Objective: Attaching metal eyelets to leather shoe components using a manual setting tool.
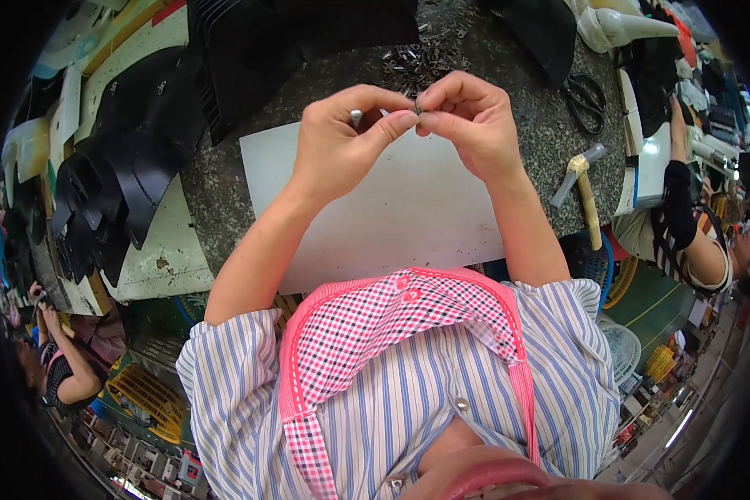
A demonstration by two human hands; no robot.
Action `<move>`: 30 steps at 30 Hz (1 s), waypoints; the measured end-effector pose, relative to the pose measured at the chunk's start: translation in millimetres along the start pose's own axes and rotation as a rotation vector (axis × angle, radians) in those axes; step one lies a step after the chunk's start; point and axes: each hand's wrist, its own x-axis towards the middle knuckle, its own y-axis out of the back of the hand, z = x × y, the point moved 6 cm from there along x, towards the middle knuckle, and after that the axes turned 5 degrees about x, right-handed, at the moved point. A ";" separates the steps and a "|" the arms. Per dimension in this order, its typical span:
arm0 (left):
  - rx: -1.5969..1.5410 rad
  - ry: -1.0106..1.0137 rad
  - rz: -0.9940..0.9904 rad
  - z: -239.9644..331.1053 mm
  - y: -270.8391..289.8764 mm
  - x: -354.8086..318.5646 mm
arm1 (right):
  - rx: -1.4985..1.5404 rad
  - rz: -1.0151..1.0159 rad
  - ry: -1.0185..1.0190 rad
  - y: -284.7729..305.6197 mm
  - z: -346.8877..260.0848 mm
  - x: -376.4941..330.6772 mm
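Note:
My left hand [346, 137] and my right hand [471, 121] meet above a white sheet [392, 208] on the dark speckled worktable [225, 183]. Between their fingertips they pinch a tiny metal fitting [417, 106]. A second small silvery piece [356, 117] sits between the thumb and forefinger of my left hand. Just beyond my fingers lies a heap of small dark metal fittings [421, 62] on the table.
Black leather pieces [133, 158] are stacked at the left and far side. A hammer [587, 200] and black scissors [587, 100] lie at the right. One person sits at the right [683, 225], another at the lower left [67, 358]. Yellow baskets [146, 400] stand below.

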 end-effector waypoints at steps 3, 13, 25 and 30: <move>0.017 -0.038 0.062 9.4 -0.2 -4.1 | 0.011 -0.031 0.031 -5.8 -1.9 -2.6; -0.505 0.316 -0.154 -2.8 -19.0 -12.5 | 0.042 -0.141 0.105 -9.1 -0.2 -10.8; -0.652 0.365 -0.213 3.0 -31.5 -26.8 | -0.379 -0.179 0.461 -18.3 -23.0 -19.8; -0.641 0.254 -0.171 4.9 -26.9 -29.0 | -0.140 -0.131 0.376 -22.1 -4.0 -23.9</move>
